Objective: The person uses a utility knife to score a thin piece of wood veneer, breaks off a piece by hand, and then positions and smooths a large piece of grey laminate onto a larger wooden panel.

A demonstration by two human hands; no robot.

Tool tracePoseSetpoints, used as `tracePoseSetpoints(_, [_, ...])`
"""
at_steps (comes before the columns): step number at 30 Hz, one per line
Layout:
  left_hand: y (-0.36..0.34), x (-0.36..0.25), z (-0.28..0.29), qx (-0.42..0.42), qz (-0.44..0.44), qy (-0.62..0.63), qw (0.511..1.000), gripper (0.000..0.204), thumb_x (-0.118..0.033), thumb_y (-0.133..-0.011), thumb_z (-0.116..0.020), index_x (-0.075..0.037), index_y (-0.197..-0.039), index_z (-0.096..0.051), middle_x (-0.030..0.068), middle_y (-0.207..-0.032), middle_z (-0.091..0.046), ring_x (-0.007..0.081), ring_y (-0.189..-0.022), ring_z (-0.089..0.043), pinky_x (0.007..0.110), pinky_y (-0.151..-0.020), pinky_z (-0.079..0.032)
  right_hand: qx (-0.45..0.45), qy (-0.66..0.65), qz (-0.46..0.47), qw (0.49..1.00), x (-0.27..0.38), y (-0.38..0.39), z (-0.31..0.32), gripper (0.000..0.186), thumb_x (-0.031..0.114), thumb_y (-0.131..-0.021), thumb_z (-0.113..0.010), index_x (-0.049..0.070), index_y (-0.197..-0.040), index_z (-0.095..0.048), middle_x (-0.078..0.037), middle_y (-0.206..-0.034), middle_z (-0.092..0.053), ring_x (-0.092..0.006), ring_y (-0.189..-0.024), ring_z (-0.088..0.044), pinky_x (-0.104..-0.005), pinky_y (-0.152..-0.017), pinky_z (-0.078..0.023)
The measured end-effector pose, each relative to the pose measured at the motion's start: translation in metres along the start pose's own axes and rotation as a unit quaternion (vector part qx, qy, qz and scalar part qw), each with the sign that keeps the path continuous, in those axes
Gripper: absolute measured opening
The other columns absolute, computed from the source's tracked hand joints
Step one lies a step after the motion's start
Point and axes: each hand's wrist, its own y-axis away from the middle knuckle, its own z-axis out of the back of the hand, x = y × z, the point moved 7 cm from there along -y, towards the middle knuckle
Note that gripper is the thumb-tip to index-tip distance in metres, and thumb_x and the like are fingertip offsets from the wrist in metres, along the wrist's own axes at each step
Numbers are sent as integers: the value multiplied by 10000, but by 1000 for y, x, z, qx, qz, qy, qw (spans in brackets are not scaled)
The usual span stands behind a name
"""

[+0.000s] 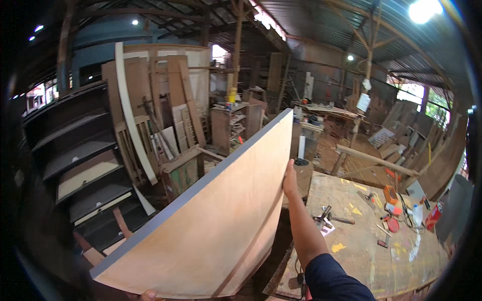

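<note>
One panel (216, 210), two hands: right hand (289, 179) clamped on the far edge, left hand (149, 295) barely showing, grip I can't tell; pale tan face, grey upper edge!

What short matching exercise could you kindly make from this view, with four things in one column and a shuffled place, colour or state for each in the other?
Column one
1. Large panel
2. Right hand
3. Tall shelf unit
4. Worktable

Column two
A. Black, at the left of the view
B. With small tools lying on top
C. Pale tan face, grey upper edge
D. At the far upright edge of the panel

Right pairs: 1-C, 2-D, 3-A, 4-B
</note>
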Motion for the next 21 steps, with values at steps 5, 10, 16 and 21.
tracePoseSetpoints(5, [25,20,63,-79,45,-60,994,483,-133,-988,-683,97,-1376,-510,213,-1332,-606,264,-1221,-575,403,-1046,-465,73,10,-119,990,20,48,-53,760,601,-1132,-306,-34,-1262,-702,-198,-1164,-748,-266,-1096,-676,-399,-974,-496])
tracePoseSetpoints(10, [43,41,85,-103,78,-80,988,452,-129,-984,-684,89,-1348,-526,204,-1307,-614,265,-1192,-579,405,-1029,-470,147,67,-48,986,44,76,-80,764,648,-1108,-358,-29,-1069,-709,-78,-898,-729,-200,-844,-646,-393,-766,-506])
tracePoseSetpoints(16, [43,58,92,-89,92,-76,989,415,-123,-980,-685,79,-1315,-545,192,-1277,-624,266,-1157,-585,407,-1008,-476,180,87,24,979,13,101,-73,690,690,-1074,-414,75,-1004,-719,15,-823,-679,-96,-659,-575,-275,-601,-454])
tracePoseSetpoints(21, [42,71,98,-77,106,-70,989,385,-118,-976,-686,71,-1287,-562,182,-1251,-632,267,-1128,-589,410,-992,-481,179,-14,-42,983,6,138,-81,731,692,-1059,-425,28,-1015,-728,6,-852,-704,-116,-704,-631,-289,-625,-471])
